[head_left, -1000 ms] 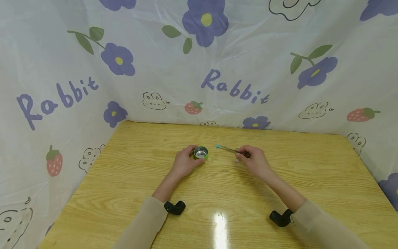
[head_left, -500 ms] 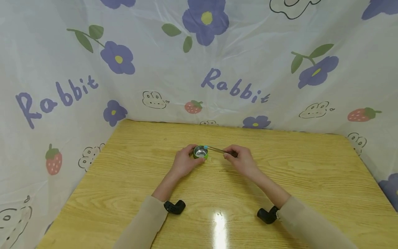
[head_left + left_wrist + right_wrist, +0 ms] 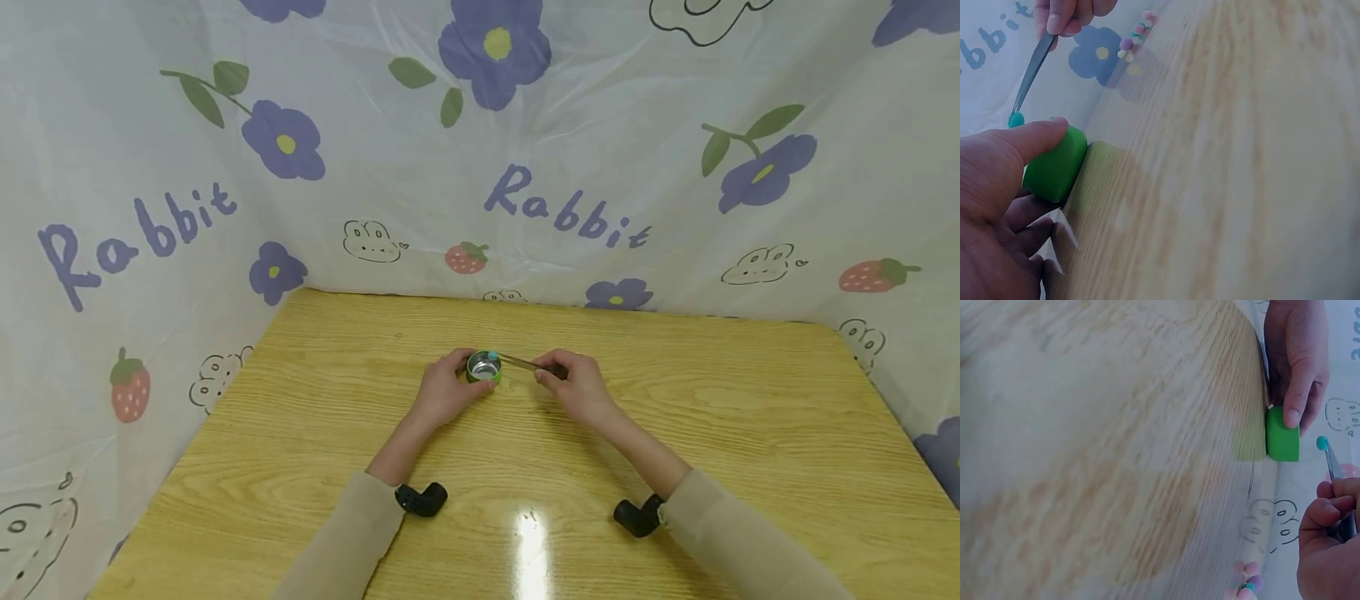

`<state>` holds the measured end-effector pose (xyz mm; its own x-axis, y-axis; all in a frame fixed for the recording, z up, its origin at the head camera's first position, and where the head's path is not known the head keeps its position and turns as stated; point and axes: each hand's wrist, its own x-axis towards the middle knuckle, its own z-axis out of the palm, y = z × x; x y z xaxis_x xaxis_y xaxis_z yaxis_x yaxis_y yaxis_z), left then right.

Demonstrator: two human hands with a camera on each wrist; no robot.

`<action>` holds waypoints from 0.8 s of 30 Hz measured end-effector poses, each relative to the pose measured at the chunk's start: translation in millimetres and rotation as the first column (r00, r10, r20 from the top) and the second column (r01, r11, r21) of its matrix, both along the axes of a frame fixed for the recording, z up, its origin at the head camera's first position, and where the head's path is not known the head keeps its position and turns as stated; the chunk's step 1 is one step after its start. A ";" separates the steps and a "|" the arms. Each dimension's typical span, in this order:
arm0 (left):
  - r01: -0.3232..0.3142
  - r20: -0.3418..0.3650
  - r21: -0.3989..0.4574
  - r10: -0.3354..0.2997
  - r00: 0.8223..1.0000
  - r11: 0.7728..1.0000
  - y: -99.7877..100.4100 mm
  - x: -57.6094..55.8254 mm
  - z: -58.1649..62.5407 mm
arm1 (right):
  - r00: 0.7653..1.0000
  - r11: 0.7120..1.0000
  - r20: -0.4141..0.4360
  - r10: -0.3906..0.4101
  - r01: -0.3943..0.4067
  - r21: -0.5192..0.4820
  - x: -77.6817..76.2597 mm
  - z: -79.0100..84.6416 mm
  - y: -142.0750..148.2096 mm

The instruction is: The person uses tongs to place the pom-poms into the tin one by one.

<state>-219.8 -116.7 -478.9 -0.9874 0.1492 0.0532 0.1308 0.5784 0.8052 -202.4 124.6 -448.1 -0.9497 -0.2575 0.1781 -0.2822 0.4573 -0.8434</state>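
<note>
My left hand [image 3: 444, 388] grips a small round green tin [image 3: 474, 380], its thumb along the near side. The tin stands upright on the wooden table, its open top showing a shiny metal inside. Between thumb and fingers, my right hand [image 3: 583, 387] pinches a pair of tweezers [image 3: 517, 362]. Their tips hold a small teal ball [image 3: 492, 355], which overlaps the tin's far rim in the head view. In the right wrist view that teal ball [image 3: 1322, 443] is above the level of the green tin [image 3: 1283, 442].
Several small coloured balls [image 3: 1126, 45], pink, purple, teal and white among them, lie on the table near my right hand; that hand hides them in the head view. A printed cloth [image 3: 420, 167] hangs behind the wooden table [image 3: 360, 333].
My right hand has moved left with the tweezers, bringing the teal ball from right of the tin to over its rim. In the last half second it has shifted slightly. My left hand stays put.
</note>
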 end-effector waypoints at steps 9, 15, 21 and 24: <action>-0.004 -0.003 0.007 0.004 1.000 1.000 -0.7 -0.6 -0.7 | 1.000 1.000 -0.005 0.010 -0.010 -0.011 1.2 -1.9 -1.9; 0.000 -0.002 0.007 0.000 1.000 1.000 -0.6 0.1 -0.1 | 1.000 1.000 -0.006 0.022 -0.022 -0.002 1.8 -2.6 -3.1; 0.002 0.001 0.005 -0.002 1.000 1.000 -0.7 0.3 0.2 | 1.000 1.000 0.015 0.004 -0.004 -0.007 2.9 -2.6 -4.1; 0.005 0.001 0.008 -0.005 1.000 1.000 -0.6 0.4 0.4 | 1.000 1.000 0.026 -0.009 0.010 -0.013 3.2 -2.8 -4.0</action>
